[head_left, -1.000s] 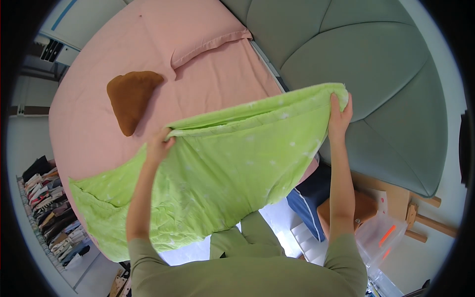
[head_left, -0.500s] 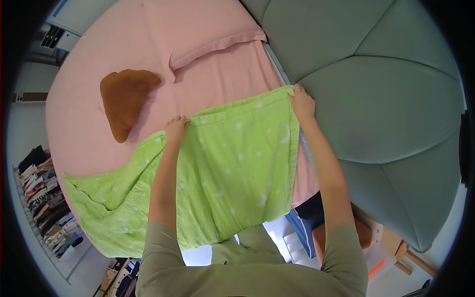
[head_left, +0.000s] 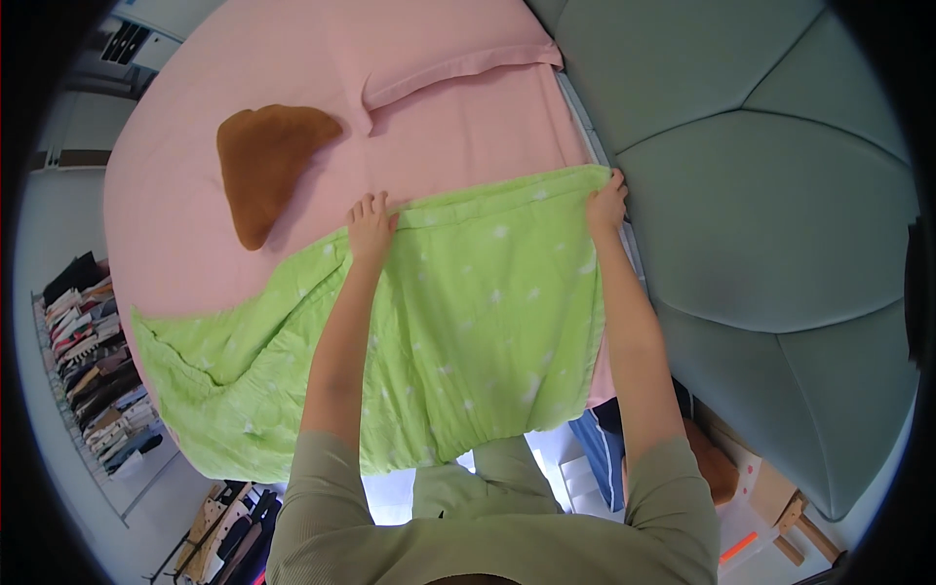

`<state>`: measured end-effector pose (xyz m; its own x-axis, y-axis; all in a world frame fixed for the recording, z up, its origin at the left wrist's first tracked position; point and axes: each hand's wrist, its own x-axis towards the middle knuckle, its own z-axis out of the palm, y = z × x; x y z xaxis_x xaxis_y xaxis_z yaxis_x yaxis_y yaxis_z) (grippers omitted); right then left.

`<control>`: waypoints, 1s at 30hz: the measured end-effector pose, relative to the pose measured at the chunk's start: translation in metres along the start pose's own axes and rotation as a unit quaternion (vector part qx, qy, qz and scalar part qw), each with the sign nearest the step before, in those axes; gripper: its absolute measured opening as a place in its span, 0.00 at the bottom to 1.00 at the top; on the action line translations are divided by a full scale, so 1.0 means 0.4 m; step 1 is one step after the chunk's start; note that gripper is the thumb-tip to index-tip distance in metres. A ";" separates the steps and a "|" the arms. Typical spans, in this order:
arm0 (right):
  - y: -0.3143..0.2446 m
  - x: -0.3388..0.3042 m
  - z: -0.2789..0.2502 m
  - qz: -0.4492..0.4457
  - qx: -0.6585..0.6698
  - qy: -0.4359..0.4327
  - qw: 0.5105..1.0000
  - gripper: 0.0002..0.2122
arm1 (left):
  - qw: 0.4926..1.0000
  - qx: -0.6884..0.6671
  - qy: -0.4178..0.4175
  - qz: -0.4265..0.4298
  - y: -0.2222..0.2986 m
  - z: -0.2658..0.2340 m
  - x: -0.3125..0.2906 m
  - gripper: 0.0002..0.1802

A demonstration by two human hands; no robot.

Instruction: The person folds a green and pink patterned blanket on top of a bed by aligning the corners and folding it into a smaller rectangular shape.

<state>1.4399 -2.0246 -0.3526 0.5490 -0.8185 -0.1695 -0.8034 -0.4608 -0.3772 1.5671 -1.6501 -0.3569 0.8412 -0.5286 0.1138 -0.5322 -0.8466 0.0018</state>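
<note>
A light green blanket [head_left: 487,312] with small white star shapes lies across the near part of the pink-covered bed [head_left: 175,224]. My left hand [head_left: 371,231] rests on its far edge, left of the middle, fingers slightly spread over the border. At the far right corner of the blanket, my right hand [head_left: 607,205] has its fingers closed round the fabric beside the headboard. Between my hands the far edge runs fairly straight. Further left the blanket slants toward me in loose folds, and its near edge hangs by my legs.
A brown cushion [head_left: 268,175] of irregular shape lies on the bed beyond my left hand. Past the blanket is a pink pillow [head_left: 458,49]. The padded grey-green headboard [head_left: 770,214] borders the right side. Clothes hang on a rack [head_left: 97,370] at far left.
My left hand's fingers have loosened and spread on the blanket edge. My right hand still holds the corner, now lower against the bed's side. The view has shifted slightly.
</note>
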 end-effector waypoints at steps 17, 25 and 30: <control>-0.244 -0.787 0.123 -0.373 0.132 -0.234 0.888 0.22 | 0.968 -0.020 -0.106 -0.228 -0.458 -0.154 -0.698 0.18; -0.530 -1.063 0.295 -0.434 0.174 -0.265 0.843 0.11 | 0.962 -0.045 -0.089 -0.254 -0.821 -0.128 -0.882 0.14; -0.684 -1.199 0.456 -0.512 0.121 -0.180 0.831 0.11 | 0.951 -0.049 -0.223 -0.210 -0.987 -0.112 -0.976 0.13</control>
<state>1.4384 -1.4435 -0.3343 0.9848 0.1356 0.1088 0.1737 -0.7344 -0.6561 1.4446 -1.1069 -0.3576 0.9266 -0.1385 -0.3495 -0.1291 -0.9904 0.0502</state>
